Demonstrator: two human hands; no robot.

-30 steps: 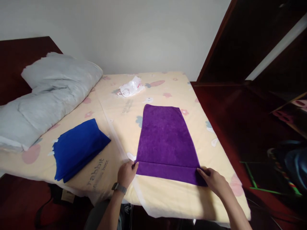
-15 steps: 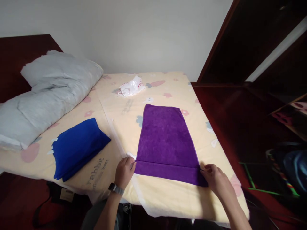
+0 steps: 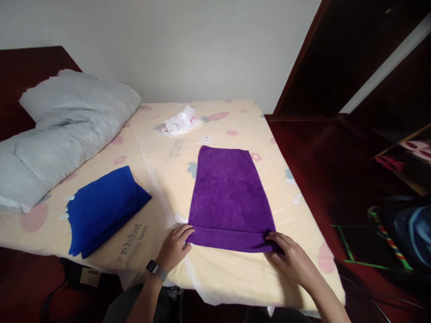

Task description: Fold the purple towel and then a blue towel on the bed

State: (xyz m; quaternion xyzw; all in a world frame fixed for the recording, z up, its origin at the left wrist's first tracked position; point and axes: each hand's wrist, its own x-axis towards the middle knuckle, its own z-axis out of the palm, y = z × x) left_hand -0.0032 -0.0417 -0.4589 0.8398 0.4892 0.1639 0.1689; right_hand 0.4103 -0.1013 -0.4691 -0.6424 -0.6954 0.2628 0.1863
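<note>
A purple towel point(image 3: 229, 193) lies flat on the bed, with a narrow strip folded over along its near edge. My left hand point(image 3: 175, 246) touches the near left corner, fingertips on the fold and thumb apart below them. A watch point(image 3: 156, 270) is on that wrist. At the near right corner, my right hand point(image 3: 289, 255) rests its stretched fingers on the folded strip, thumb spread below and partly under shadow. The towel's right corner is hidden beneath this hand. To the left lies a stack of folded blue cloth point(image 3: 106, 208) with white tags.
A patterned sheet covers the bed point(image 3: 235, 280). A grey quilt point(image 3: 77, 121) is heaped at the left by the dark headboard point(image 3: 33, 67). Near the wall lies a white plastic bag point(image 3: 182, 122). Bags and pink slippers point(image 3: 390, 162) are off the bed's right side.
Both hands have loosened from pinching the fold's ends to fingers laid on it. The right hand has shifted left over the corner, and the towel's near right corner no longer sticks out.
</note>
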